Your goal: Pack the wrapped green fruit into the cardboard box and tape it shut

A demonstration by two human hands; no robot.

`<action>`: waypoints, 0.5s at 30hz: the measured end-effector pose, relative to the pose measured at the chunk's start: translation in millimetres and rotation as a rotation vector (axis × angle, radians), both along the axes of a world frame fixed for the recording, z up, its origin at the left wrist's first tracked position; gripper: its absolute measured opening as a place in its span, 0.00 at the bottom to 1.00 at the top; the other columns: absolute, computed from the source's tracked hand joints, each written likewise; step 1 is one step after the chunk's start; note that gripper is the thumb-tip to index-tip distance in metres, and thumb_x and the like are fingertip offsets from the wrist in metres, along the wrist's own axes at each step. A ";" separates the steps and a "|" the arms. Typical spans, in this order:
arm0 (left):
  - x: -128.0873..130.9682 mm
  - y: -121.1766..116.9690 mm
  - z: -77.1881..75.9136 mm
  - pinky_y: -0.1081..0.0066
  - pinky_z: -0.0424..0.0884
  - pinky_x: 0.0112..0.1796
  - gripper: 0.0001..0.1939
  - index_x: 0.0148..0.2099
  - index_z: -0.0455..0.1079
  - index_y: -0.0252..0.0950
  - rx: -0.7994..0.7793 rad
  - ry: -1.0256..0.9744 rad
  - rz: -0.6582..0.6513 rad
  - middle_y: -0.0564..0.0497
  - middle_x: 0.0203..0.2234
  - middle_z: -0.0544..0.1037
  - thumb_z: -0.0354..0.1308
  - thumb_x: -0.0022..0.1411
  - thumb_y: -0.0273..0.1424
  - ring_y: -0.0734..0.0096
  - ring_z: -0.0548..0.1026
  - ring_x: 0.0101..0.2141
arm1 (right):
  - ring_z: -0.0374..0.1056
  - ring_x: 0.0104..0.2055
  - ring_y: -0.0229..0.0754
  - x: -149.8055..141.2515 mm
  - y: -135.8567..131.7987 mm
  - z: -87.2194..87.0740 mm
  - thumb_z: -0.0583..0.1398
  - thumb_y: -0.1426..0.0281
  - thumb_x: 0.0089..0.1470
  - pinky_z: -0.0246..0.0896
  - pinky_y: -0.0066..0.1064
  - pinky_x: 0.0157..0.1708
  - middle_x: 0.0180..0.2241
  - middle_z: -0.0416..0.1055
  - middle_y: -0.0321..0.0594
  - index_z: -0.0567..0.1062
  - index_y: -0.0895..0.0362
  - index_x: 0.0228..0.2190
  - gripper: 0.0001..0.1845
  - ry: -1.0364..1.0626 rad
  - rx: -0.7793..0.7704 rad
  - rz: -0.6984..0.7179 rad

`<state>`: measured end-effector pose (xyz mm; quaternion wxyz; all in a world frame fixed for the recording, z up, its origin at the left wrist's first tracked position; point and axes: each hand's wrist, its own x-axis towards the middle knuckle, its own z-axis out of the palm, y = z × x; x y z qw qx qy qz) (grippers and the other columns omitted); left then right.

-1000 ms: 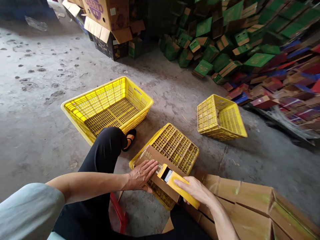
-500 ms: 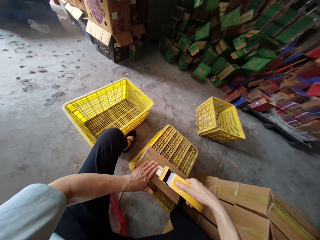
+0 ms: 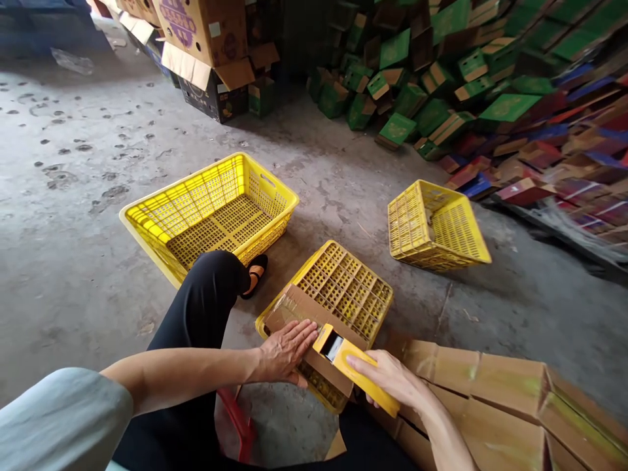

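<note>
A flattened brown cardboard piece (image 3: 305,302) lies across an upturned yellow plastic crate (image 3: 338,278) in front of me, with shiny clear tape at its far left end. My left hand (image 3: 288,352) is open and pressed flat on the cardboard, fingers stretched towards the right. Just beyond its fingertips is the head of a yellow tape dispenser (image 3: 356,366), set down on the cardboard. My right hand (image 3: 385,378) is closed around the dispenser's body. The cardboard under my palm and the dispenser is hidden.
A large yellow basket (image 3: 210,226) stands left beyond my knee; another yellow crate (image 3: 436,226) lies to the right. Stacked flattened cartons (image 3: 500,399) are at my lower right. Beside my leg is something red (image 3: 238,418). Green boxes (image 3: 397,127) are heaped behind.
The view has shifted slightly. My left fingertips now lie closer to the dispenser's head, and the pale strip that showed between them is covered. Both hands keep much the same pose.
</note>
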<state>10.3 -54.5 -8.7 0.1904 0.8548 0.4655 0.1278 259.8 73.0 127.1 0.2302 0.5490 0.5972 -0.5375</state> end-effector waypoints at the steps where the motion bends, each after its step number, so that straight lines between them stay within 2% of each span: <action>1: -0.7 0.1 0.9 0.55 0.49 0.71 0.54 0.78 0.44 0.19 -0.001 -0.003 -0.001 0.31 0.76 0.46 0.49 0.71 0.60 0.46 0.46 0.75 | 0.78 0.25 0.44 2.4 0.4 0.0 0.57 0.45 0.63 0.72 0.29 0.25 0.24 0.79 0.44 0.73 0.56 0.34 0.25 0.004 -0.001 -0.001; 5: 1.8 -0.6 -1.1 0.55 0.48 0.72 0.53 0.77 0.46 0.20 0.009 -0.019 0.006 0.32 0.75 0.47 0.48 0.72 0.61 0.45 0.47 0.75 | 0.78 0.24 0.44 7.1 0.7 2.4 0.57 0.45 0.63 0.72 0.30 0.24 0.23 0.79 0.42 0.74 0.56 0.34 0.26 0.037 -0.004 -0.004; 9: 11.1 0.1 -6.8 0.53 0.49 0.71 0.57 0.78 0.42 0.20 0.026 -0.041 0.006 0.30 0.75 0.46 0.47 0.70 0.64 0.43 0.47 0.75 | 0.78 0.24 0.46 5.9 -0.5 4.5 0.59 0.45 0.61 0.72 0.30 0.23 0.22 0.78 0.42 0.74 0.56 0.33 0.25 -0.002 0.055 0.006; 15: 16.0 3.8 -17.5 0.55 0.47 0.72 0.61 0.79 0.37 0.20 0.045 -0.042 -0.031 0.31 0.76 0.44 0.45 0.68 0.68 0.46 0.44 0.75 | 0.81 0.28 0.50 4.4 -3.1 0.2 0.62 0.44 0.58 0.73 0.31 0.23 0.25 0.80 0.43 0.74 0.55 0.31 0.26 -0.030 0.092 0.016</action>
